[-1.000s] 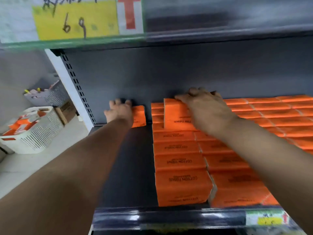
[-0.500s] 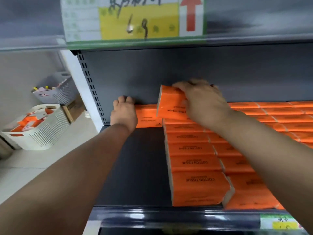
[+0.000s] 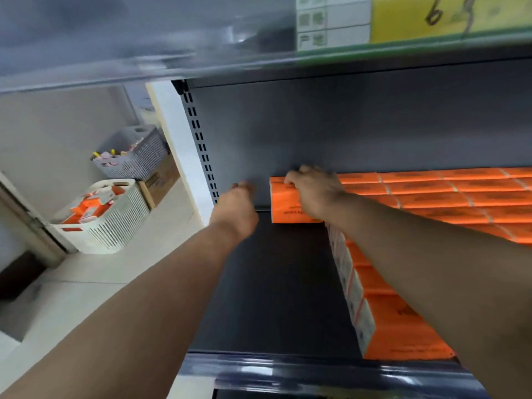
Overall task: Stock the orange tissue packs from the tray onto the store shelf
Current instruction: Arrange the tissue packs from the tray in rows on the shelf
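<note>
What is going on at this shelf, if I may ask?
A person is stocking orange tissue packs on a dark store shelf. The right hand grips one pack at the back, its fingers curled over the top edge, at the left end of the rows of packs that cover the shelf's right part. The left hand reaches beside it and holds nothing that shows. A white basket with more orange packs stands on the floor to the left.

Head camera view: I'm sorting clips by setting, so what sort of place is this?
Most likely a shop aisle: a metal shelf carries rows of orange tissue packs, a handwritten yellow price label sits on the shelf edge above, and a white basket with more packs stands on the floor.
</note>
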A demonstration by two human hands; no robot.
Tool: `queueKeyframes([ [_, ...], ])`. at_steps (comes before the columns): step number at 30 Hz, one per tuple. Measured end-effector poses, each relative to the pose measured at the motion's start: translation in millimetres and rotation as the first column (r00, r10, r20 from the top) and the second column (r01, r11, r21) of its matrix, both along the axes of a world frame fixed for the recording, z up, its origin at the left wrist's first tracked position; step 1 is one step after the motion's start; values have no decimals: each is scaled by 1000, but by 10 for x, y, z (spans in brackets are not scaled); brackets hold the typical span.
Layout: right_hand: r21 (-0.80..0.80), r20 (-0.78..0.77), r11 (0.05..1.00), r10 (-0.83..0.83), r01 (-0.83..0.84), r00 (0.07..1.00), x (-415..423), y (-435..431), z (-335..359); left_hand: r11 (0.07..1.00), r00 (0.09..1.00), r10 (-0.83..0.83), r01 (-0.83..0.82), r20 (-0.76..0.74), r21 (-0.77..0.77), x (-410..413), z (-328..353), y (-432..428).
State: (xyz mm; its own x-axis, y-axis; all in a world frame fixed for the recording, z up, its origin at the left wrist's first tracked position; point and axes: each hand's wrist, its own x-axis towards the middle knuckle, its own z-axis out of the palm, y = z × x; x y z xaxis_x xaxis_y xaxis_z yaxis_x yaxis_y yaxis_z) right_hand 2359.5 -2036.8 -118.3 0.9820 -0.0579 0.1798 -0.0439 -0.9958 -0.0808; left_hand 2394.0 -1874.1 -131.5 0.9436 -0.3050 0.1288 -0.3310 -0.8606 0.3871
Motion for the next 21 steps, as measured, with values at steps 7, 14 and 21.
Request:
queueKeyframes([
  [7, -28, 45, 997, -68, 69, 997, 108, -18, -114, 998, 988, -56, 51, -142, -36, -82, -121, -254],
  [14, -52, 46, 996, -70, 73, 996, -56, -9, -21, 999, 990, -18, 12, -137, -43, -255, 3, -244],
  [21, -94, 58, 992, -73, 79, 996, -723, 56, 234, 999, 995, -42, 41, -95, -15, -778, 339, -104],
])
